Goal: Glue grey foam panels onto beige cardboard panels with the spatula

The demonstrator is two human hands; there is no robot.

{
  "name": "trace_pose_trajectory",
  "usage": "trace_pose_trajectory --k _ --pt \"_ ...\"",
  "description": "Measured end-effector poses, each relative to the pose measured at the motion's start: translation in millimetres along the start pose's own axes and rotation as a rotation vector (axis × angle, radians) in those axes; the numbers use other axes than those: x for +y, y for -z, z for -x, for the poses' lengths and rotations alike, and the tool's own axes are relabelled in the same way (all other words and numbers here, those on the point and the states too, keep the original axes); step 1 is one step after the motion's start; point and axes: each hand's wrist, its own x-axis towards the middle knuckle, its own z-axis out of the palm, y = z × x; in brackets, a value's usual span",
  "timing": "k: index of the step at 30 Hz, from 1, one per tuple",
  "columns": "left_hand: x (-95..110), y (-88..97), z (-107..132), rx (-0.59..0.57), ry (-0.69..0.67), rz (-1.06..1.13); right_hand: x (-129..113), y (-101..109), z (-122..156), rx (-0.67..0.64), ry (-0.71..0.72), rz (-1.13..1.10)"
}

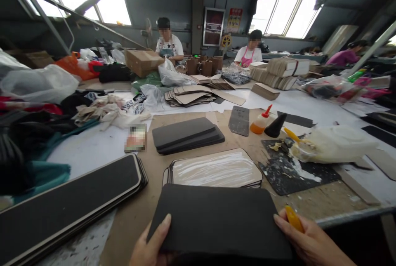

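A black panel [216,222] with rounded corners is held level at the table's near edge. My left hand [151,241] grips its left end, thumb on top and fingers underneath. At the right end my right hand [309,233] pinches the same panel. A yellow handle [293,218] also sticks up from that hand; its other end is hidden. Just beyond the panel lies a stack of beige boards [216,167], the top one streaked with white glue. Farther back sits a stack of dark grey panels [188,132].
Long black boards with pale edges [71,204] are piled at left. To the right are a glue-smeared black sheet [297,167], a milky plastic container [337,142], a red-tipped bottle [260,121] and a black cone [275,125]. Several people work behind, near stacked boards [287,68].
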Motion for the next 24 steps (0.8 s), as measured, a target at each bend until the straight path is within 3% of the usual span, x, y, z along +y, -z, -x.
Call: trace_pose_trajectory --k 5,10,13,16,24 --pt "28 1.9 -25 -0.014 -0.203 -0.176 -51 12 -30 0.078 0.231 0.414" --pt "41 -12.2 -53 -0.076 -0.444 -0.811 -95 23 -82 0.129 0.312 0.746" --pt "43 -21.4 -65 -0.029 -0.567 -1.094 -96 22 -112 0.118 0.277 0.906" --pt "43 -25.3 -70 0.016 -0.564 -1.17 -86 16 -129 0.083 0.268 1.035" --pt "42 -24.6 -74 0.029 -0.538 -1.231 -77 10 -130 0.033 0.247 1.13"
